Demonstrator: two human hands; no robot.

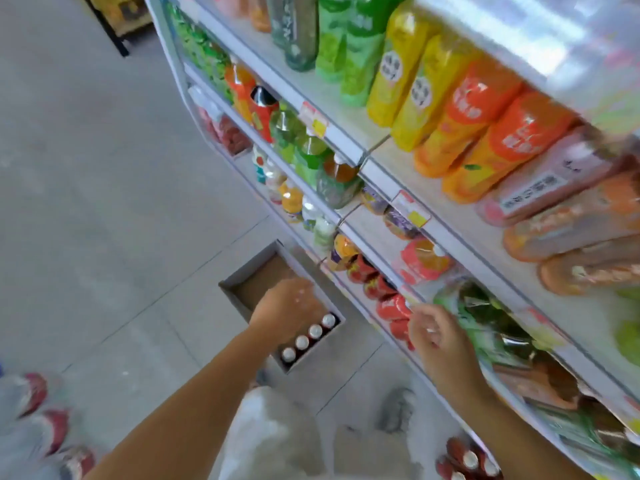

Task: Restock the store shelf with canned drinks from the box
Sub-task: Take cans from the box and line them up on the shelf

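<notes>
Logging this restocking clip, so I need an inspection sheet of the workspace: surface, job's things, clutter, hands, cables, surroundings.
Surface: grey tiled floor; the cardboard box stands on it beside the shelf unit.
Job's things: four cans upright in a row at the box's near end, bare cardboard beyond; red cans on a low shelf.
Clutter: wrapped can packs lower left; more cans on the floor lower right.
Grippers: left hand over the box, grip hidden; right hand at the low shelf's edge, fingers loosely curled, nothing seen in it.
Cables: nothing seen.
Surroundings: bottles fill the upper shelves, blurred.
</notes>
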